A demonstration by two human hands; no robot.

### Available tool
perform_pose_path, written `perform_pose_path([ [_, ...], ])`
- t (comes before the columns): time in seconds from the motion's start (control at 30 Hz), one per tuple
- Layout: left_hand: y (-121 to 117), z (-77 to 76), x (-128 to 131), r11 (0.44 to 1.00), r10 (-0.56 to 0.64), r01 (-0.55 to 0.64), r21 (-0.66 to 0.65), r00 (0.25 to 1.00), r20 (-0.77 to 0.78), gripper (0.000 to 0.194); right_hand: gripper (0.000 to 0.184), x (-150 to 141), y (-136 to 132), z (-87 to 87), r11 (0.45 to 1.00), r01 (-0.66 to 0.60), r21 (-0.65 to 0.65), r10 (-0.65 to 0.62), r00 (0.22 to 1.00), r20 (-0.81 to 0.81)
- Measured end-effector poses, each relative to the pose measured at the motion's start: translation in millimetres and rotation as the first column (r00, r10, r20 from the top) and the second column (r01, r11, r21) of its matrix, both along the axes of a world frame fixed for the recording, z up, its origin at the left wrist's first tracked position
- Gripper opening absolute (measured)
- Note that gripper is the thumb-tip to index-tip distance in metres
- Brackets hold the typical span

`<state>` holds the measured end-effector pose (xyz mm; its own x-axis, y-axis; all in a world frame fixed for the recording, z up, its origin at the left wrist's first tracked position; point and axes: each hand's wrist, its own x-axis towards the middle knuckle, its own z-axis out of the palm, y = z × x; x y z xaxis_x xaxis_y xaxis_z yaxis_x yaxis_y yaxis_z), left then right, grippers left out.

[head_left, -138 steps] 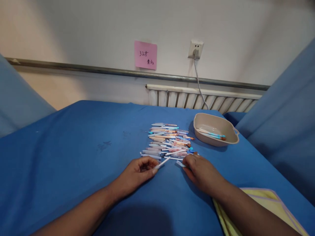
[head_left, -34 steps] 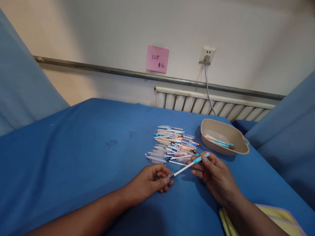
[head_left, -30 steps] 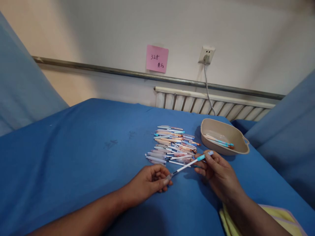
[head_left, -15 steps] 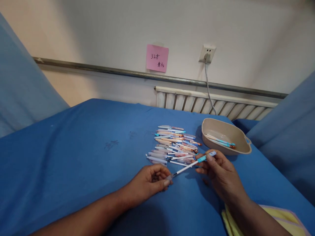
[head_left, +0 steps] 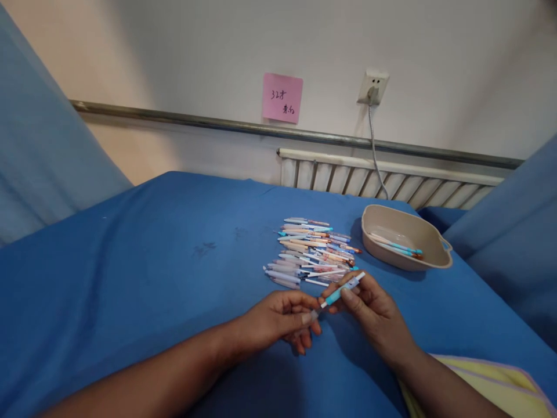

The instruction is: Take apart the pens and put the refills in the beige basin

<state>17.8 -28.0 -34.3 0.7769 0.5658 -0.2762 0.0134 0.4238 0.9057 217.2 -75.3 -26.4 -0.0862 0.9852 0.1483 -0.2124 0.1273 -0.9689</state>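
My left hand [head_left: 291,319] pinches a translucent pen tip section [head_left: 314,314] between thumb and fingers. My right hand [head_left: 369,307] grips the light blue upper barrel of a pen [head_left: 342,291], held at a slant, with white showing at both of its ends. The two pen parts almost meet between my hands, and my fingers hide whether they touch. Just beyond lies a spread of pens and pen parts [head_left: 285,274], with pale barrels on its left and white refills and coloured pieces on its right.
A beige plastic basin [head_left: 429,238] at the right holds several pens. A yellow cloth [head_left: 487,383] lies at the lower right on the blue sheet [head_left: 143,278]. Behind are a radiator [head_left: 348,174], a metal rail [head_left: 209,123] and a pink note [head_left: 282,98]. Blue curtains hang at both sides.
My hands have come closer together. The long white refill that stretched between them is now mostly out of sight, and a white end shows at the blue barrel's upper end.
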Motion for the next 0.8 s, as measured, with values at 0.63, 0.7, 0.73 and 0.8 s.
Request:
perform_pose_path([
  [0.63, -9, -7.6, 10, 0.993, 0.118, -0.116, 0.028, 0.991, -0.068, 0.028, 0.020, 0, -2, -0.8, 0.999, 0.002, -0.045, 0.000, 1.000, 0.031],
  [0.7, -8, -6.5, 9, 0.992, 0.119, -0.115, 0.046, 0.987, -0.105, 0.025, 0.020, 9, 1, -0.6, 0.994, 0.067, -0.086, -0.072, 0.996, -0.059],
  [0.73, -8, -5.8, 8, 0.992, 0.124, -0.118, 0.055, 0.986, -0.116, 0.024, 0.019, 15, 3, 0.1, 0.987, 0.121, -0.105, -0.133, 0.984, -0.117],
  [0.8, -7, -5.0, 7, 0.987, 0.152, -0.143, 0.076, 0.980, -0.125, 0.023, 0.019, 25, 8, 1.5, 0.965, 0.228, -0.132, -0.253, 0.940, -0.228],
])
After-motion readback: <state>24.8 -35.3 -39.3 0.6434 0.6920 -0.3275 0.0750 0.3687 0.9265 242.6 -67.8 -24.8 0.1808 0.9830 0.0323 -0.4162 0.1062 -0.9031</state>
